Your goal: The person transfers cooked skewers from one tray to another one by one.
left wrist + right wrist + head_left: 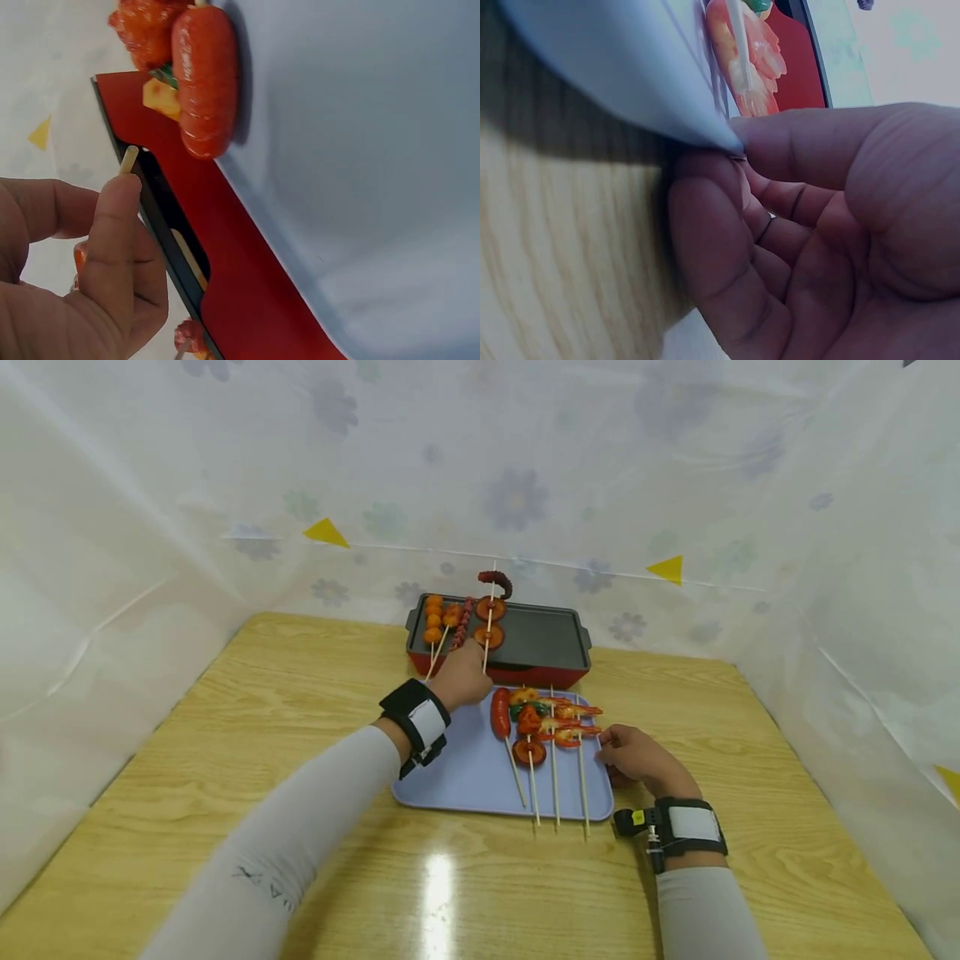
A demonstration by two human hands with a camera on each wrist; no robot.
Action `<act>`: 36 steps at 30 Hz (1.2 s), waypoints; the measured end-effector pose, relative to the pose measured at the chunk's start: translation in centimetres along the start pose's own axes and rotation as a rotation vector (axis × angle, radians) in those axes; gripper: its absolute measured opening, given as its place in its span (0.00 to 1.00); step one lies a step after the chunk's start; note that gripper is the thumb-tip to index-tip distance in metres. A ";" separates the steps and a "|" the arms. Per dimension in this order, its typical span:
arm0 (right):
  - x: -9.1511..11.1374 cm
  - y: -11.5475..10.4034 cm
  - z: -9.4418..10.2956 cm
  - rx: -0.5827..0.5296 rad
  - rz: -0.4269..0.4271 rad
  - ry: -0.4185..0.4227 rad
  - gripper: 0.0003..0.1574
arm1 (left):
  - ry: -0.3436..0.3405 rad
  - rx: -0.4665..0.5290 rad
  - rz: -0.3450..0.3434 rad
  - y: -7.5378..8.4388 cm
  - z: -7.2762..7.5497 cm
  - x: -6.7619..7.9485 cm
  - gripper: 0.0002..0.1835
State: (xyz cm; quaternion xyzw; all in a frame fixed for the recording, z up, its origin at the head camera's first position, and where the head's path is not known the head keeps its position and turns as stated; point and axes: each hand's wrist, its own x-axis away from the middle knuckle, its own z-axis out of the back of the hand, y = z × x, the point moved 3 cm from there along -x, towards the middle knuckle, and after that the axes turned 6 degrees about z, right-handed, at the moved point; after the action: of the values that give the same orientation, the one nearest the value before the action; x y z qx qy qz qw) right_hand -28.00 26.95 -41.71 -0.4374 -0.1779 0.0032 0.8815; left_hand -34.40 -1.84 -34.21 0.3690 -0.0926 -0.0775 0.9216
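Observation:
My left hand [463, 675] pinches the bare stick of a skewer with two brown mushroom caps [490, 637] and a dark red octopus tentacle [501, 578] at its tip. The skewer is over the black grill pan [543, 635]; contact with the pan is hard to judge. In the left wrist view, the stick's end [130, 159] pokes out between thumb and finger. My right hand [637, 756] grips the right rim of the pale blue tray [450, 781], thumb above and fingers beneath. On the tray lie a sausage skewer [501, 714], shrimp skewers [573, 724] and a mixed skewer with a mushroom [529, 752].
At the pan's left side lie a skewer of orange balls [433, 620], one with a reddish-orange piece [452, 615] and a dark red one [462, 625]. Pan and tray stand close together on the wooden table [300, 693]. A flowered sheet [517, 493] hangs behind.

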 end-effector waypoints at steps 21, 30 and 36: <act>0.0 0.6 0.2 -0.015 -0.003 0.010 0.14 | -0.043 -0.001 -0.006 0.4 -0.2 4.6 0.19; 0.1 0.5 0.3 -0.017 -0.009 0.001 0.13 | -0.111 0.024 0.005 -0.3 -0.2 6.0 0.21; 0.1 0.3 0.3 -0.001 -0.005 0.006 0.14 | -0.164 0.080 0.027 -1.5 -0.8 6.8 0.20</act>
State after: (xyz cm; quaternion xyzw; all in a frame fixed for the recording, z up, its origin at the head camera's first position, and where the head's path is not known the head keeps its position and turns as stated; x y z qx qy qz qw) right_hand -27.91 27.43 -41.74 -0.4376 -0.1763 -0.0004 0.8817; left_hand -27.77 -3.78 -35.01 0.3966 -0.1758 -0.0914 0.8963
